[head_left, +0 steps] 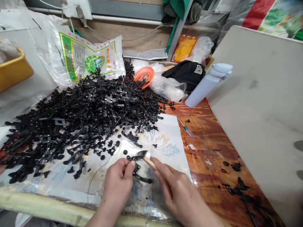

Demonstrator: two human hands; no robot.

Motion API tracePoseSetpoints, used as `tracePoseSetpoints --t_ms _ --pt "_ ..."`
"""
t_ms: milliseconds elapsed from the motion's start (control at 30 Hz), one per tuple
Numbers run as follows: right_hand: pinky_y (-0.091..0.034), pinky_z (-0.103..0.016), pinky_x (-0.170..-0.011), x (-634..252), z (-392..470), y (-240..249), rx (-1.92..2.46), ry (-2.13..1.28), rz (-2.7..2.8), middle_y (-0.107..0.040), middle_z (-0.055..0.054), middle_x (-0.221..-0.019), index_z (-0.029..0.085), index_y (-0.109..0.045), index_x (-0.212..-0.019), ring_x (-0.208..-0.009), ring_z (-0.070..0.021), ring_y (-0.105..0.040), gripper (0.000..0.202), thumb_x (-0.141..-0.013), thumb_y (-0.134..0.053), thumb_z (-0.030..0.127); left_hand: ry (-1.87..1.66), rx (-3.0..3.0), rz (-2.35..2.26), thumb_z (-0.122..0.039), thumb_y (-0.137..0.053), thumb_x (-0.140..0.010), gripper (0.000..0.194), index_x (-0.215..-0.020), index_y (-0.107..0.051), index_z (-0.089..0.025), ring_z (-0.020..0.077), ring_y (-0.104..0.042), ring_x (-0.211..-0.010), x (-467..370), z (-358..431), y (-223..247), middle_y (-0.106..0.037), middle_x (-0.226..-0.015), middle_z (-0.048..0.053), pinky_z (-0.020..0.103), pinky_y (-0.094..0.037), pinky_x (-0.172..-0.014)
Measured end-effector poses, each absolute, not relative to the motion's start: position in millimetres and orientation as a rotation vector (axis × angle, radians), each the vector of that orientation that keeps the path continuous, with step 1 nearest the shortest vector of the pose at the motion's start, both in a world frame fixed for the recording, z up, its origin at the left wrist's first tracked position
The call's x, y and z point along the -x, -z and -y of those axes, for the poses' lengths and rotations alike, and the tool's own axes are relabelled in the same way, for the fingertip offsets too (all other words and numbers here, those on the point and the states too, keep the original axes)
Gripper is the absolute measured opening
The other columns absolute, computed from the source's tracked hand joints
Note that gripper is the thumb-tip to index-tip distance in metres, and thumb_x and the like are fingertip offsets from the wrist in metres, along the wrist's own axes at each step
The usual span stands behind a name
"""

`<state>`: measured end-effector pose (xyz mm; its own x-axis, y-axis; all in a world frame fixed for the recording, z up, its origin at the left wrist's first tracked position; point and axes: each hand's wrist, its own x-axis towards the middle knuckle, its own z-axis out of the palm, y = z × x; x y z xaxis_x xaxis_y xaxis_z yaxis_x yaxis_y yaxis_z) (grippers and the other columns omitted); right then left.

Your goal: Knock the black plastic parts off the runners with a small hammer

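Observation:
Pinched between the thumb and fingers of my left hand [119, 178] is a black plastic part [142, 179], its curved arm reaching to the right below the fingers. My right hand [176, 186] is closed around the light wooden handle of a small knife [142, 154]. The knife's dark blade points left and lies at the upper end of the part, close to my left fingertips. Both hands are over a patterned plastic-covered sheet [165, 143]. Beyond them spreads a large pile of similar black parts [101, 107].
A blue screwdriver [188, 130] lies on the wooden table [201, 151]. Behind are a light blue bottle [208, 85], a black pouch [186, 74] and an orange plate [144, 76]. Black scraps [236, 190] lie at right. A yellow bin [15, 71] stands at left.

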<state>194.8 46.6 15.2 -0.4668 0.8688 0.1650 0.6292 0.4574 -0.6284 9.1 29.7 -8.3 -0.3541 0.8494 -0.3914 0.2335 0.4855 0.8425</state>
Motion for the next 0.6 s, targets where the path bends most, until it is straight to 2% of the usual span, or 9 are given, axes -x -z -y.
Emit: tracePoseSetpoints --t_ms 200,333,500,600 --pt "-0.055 -0.035 -0.079 -192 -45 -6 1.315 -0.751 2.262 -0.066 -0.012 -0.113 0.019 -0.045 -0.137 -0.090 -0.0211 -0.068 0.043 -0.095 -0.034 0.023 -0.888 -0.893 -1.846 -0.050 -0.058 -0.070 0.033 -0.055 -0.049 -0.022 0.0117 -0.029 -0.044 -11 -32 9 -0.033 -0.044 -0.008 0.024 -0.022 -0.045" --pt "-0.056 -0.031 -0.071 -194 -52 -8 1.367 -0.780 2.203 -0.070 -0.010 -0.104 0.019 -0.052 -0.131 -0.085 -0.0205 -0.069 0.040 -0.095 -0.034 0.026 -0.859 -0.877 -1.774 -0.051 -0.056 -0.071 0.034 -0.055 -0.048 -0.022 0.0111 -0.029 -0.045 -6 -30 5 -0.031 -0.046 -0.008 0.023 -0.022 -0.044" --pt "-0.054 -0.027 -0.056 -220 -61 0 1.567 -0.649 2.086 -0.073 -0.005 -0.081 0.020 -0.056 -0.126 -0.064 -0.0190 -0.069 0.039 -0.095 -0.038 0.035 -0.701 -0.986 -1.730 -0.047 -0.056 -0.071 0.031 -0.057 -0.053 -0.019 0.0118 -0.038 -0.045 32 -25 -13 -0.039 -0.049 -0.006 0.023 -0.028 -0.048" --pt "-0.055 -0.030 -0.058 -230 -60 15 1.643 -0.573 2.168 -0.074 -0.007 -0.093 0.022 -0.058 -0.122 -0.069 -0.0218 -0.071 0.037 -0.095 -0.037 0.035 -0.530 -1.093 -1.627 -0.044 -0.056 -0.072 0.032 -0.053 -0.049 -0.019 0.0121 -0.038 -0.047 63 -30 -25 -0.036 -0.050 -0.006 0.023 -0.027 -0.049"
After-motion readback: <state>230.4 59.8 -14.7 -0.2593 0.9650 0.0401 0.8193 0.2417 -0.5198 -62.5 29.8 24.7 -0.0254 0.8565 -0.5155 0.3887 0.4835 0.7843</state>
